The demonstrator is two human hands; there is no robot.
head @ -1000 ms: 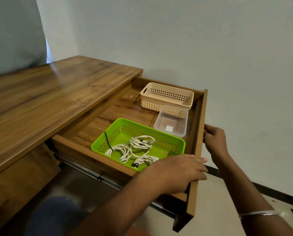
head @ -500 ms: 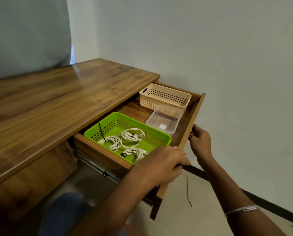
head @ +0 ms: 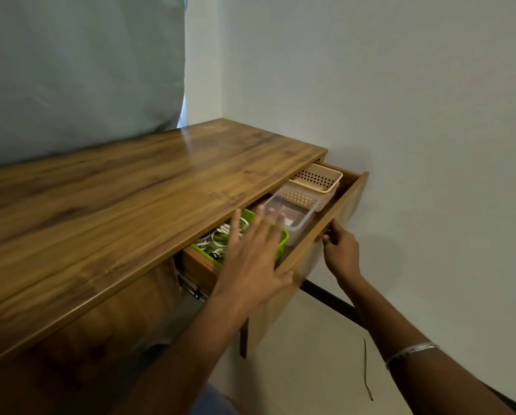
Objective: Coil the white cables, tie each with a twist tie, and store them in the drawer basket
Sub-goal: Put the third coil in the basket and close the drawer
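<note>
The wooden drawer (head: 319, 232) stands only partly out from under the desk top. Inside it a green basket (head: 282, 242) holds coiled white cables (head: 218, 236), mostly hidden by the desk edge and my hand. My left hand (head: 250, 259) is flat with fingers spread, its palm against the drawer's front panel, holding nothing. My right hand (head: 339, 247) is curled around the right part of the drawer front's top edge.
A clear plastic tub (head: 292, 217) and a beige perforated basket (head: 316, 182) sit deeper in the drawer. The wooden desk top (head: 131, 205) runs left. A white wall is close on the right. A thin black twist tie (head: 367, 372) lies on the floor.
The drawer has slid well in under the desk top, covering most of the green basket. My left hand has opened flat against the front; my right hand stays on the edge.
</note>
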